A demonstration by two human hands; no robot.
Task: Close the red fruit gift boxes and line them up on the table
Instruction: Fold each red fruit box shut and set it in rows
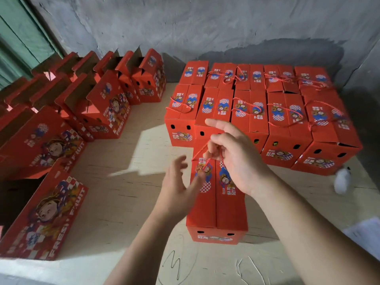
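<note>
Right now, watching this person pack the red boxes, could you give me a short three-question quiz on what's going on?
1. True or false: the right hand pinches the red cord above the closed box.
2. Which side holds the open boxes with flaps up: A) left, B) right?
3. Fill in: the left hand has its fingers spread and grips ____.

Key: 1 true; 2 A, since the closed rows sit right; 3 nothing.
</note>
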